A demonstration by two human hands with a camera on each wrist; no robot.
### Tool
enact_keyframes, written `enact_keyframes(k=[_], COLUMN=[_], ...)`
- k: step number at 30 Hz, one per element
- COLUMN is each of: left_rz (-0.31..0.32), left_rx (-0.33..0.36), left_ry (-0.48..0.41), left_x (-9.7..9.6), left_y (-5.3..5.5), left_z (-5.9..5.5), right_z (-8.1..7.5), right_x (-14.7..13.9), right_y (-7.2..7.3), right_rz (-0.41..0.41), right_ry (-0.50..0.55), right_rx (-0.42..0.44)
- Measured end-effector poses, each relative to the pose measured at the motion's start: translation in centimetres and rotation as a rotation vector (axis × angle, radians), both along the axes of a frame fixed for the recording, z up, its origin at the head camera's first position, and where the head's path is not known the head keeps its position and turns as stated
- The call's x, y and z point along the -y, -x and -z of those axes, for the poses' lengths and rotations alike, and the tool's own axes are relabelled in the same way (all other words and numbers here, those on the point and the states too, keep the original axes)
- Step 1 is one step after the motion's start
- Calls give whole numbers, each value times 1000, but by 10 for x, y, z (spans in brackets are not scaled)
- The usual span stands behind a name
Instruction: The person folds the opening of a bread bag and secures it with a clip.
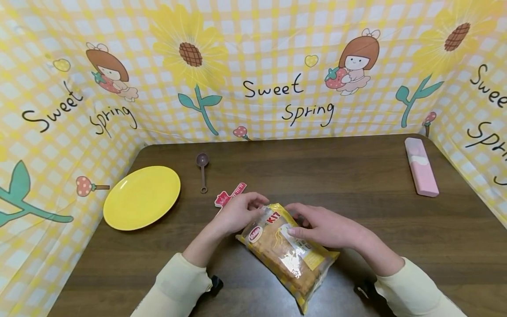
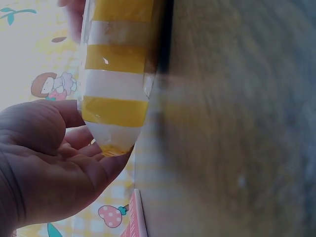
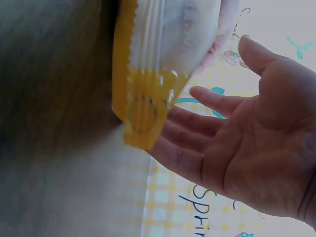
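A packaged loaf of bread [image 1: 283, 253] in a clear and yellow wrapper lies slanted on the table near its front edge. At the wrapper's far left end, my left hand [image 1: 241, 213] holds the corner between thumb and fingers. The left wrist view shows that thumb against one face and the fingers around the tip of the yellow-and-white striped wrapper [image 2: 116, 84]. My right hand [image 1: 326, 226] is at the loaf's right side. In the right wrist view its fingers are extended and spread beside the wrapper's crimped yellow end [image 3: 143, 113], with the thumb apart from it.
A yellow plate [image 1: 142, 198] lies at the left, with a brown measuring spoon [image 1: 202, 169] to its right. Just beyond my left hand is a red-and-white piece with ruler-like marks [image 1: 223, 199]. A long pink-and-white box [image 1: 421, 168] lies far right. Printed cloth [image 1: 269, 53] surrounds the table.
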State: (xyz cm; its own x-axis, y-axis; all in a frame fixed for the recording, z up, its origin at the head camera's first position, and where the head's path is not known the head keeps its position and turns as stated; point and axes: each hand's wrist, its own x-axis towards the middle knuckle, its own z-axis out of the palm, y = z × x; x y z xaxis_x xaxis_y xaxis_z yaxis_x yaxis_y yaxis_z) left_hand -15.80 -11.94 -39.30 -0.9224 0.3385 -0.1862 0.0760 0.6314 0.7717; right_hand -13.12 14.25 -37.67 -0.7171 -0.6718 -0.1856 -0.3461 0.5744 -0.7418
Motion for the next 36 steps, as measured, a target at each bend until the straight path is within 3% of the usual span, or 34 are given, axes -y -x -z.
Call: enact_keyframes(k=[5, 20, 29, 36], left_rz=[-19, -1, 73, 92], left_rx=[5, 32, 6, 1], left_ry=[-28, -135, -187, -219], left_x=[0, -5, -8, -9], left_y=[0, -6, -11, -11], left_z=[-1, -12, -15, -15], right_z=[2, 10, 11, 12], right_x=[4, 13, 14, 12], right_y=[0, 5, 6, 7], right_rz=[26, 308, 329, 318], right_ry=[77, 210, 238, 283], right_rx=[56, 95, 31, 22])
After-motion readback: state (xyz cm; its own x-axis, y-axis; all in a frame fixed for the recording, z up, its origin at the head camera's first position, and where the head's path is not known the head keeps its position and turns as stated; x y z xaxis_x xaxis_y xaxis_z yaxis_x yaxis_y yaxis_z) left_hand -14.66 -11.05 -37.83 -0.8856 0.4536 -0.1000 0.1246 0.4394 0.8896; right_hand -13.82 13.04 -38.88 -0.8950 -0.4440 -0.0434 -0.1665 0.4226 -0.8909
